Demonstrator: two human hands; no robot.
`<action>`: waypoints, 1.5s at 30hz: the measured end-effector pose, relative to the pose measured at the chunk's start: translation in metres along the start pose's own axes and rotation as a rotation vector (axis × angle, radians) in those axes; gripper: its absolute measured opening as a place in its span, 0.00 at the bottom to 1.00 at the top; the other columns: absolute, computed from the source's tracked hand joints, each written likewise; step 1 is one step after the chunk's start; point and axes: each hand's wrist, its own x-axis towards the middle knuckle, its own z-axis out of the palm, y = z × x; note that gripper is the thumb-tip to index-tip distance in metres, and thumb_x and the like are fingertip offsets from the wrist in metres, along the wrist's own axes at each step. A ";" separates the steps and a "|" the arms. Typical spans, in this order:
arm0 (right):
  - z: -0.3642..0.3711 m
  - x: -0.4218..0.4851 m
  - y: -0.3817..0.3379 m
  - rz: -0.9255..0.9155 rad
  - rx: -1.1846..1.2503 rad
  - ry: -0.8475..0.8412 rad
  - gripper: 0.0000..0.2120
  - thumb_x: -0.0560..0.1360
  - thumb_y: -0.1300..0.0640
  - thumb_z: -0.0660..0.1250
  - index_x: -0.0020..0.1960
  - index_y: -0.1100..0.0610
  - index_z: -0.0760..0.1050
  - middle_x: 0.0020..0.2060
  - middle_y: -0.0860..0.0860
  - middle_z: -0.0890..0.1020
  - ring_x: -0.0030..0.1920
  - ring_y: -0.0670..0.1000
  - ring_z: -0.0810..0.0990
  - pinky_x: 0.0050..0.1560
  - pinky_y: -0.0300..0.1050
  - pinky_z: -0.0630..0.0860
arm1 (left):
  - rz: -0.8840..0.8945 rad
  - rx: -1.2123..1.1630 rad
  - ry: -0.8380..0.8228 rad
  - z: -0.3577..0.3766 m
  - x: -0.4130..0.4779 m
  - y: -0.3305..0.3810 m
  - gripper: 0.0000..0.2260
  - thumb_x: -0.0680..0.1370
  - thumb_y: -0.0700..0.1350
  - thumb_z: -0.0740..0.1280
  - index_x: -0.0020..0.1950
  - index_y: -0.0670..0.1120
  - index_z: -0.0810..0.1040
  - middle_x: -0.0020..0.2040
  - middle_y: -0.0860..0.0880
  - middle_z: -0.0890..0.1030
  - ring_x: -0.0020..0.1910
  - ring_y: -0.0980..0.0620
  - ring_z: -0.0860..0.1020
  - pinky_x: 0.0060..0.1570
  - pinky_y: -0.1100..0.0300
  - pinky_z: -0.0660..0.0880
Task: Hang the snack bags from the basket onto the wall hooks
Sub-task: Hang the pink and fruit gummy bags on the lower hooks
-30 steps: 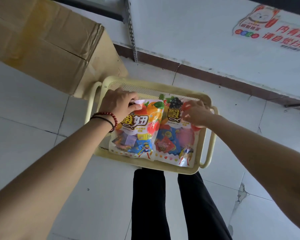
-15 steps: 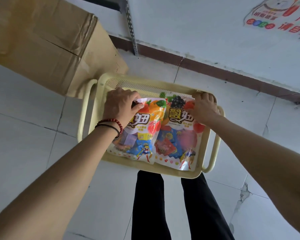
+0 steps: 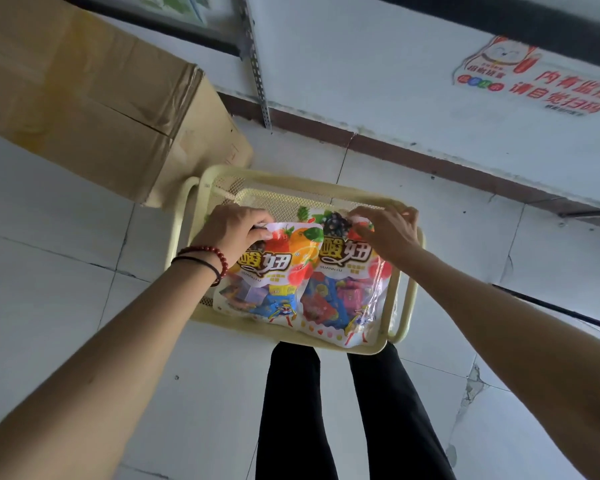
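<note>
Bags (image 3: 340,292): two, lying flat and side by side in the basket (image 3: 293,177) on the floor, tops toward the wall.
Left hand (image 3: 234,232): fingers curled over the top edge of the left bag (image 3: 267,271), grasping it.
Right hand (image 3: 388,233): pinches the top edge of the right bag (image 3: 347,258).
Why the top: probably the hang holes are there, so each bag lifts ready for a hook.
Basket content: only these two bags visible; bare mesh behind them.
Hooks: not in view.
</note>
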 end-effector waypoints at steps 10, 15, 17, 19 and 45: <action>-0.050 -0.099 -0.040 0.062 0.122 0.247 0.10 0.75 0.47 0.65 0.53 0.47 0.81 0.51 0.52 0.83 0.43 0.49 0.74 0.58 0.46 0.56 | -0.012 -0.033 -0.012 -0.040 -0.086 0.030 0.06 0.76 0.47 0.68 0.48 0.46 0.81 0.45 0.48 0.84 0.41 0.49 0.79 0.37 0.59 0.73; -0.084 -0.163 -0.047 -0.064 0.114 0.349 0.08 0.72 0.48 0.69 0.47 0.48 0.83 0.49 0.49 0.84 0.49 0.53 0.78 0.58 0.49 0.57 | 0.045 0.025 0.003 -0.061 -0.127 0.055 0.06 0.77 0.45 0.67 0.51 0.47 0.82 0.41 0.46 0.81 0.36 0.51 0.74 0.32 0.61 0.65; -0.099 -0.187 -0.045 -0.066 0.136 0.415 0.08 0.72 0.46 0.69 0.47 0.47 0.83 0.46 0.47 0.85 0.46 0.53 0.78 0.54 0.47 0.58 | 0.068 0.049 0.083 -0.072 -0.145 0.069 0.07 0.77 0.45 0.66 0.51 0.47 0.82 0.37 0.47 0.77 0.35 0.50 0.71 0.31 0.60 0.62; -0.122 -0.205 -0.042 -0.060 0.188 0.514 0.07 0.72 0.49 0.69 0.47 0.48 0.83 0.45 0.47 0.85 0.46 0.53 0.78 0.53 0.46 0.61 | 0.092 0.045 0.219 -0.086 -0.159 0.084 0.06 0.78 0.43 0.65 0.49 0.45 0.81 0.38 0.44 0.79 0.37 0.46 0.74 0.32 0.58 0.63; -0.424 -0.472 0.072 -0.211 -0.227 1.127 0.06 0.77 0.54 0.65 0.46 0.51 0.81 0.44 0.47 0.84 0.46 0.54 0.80 0.48 0.46 0.65 | 0.718 0.111 0.875 -0.240 -0.256 0.458 0.08 0.77 0.47 0.65 0.51 0.47 0.82 0.47 0.49 0.83 0.43 0.49 0.80 0.47 0.56 0.75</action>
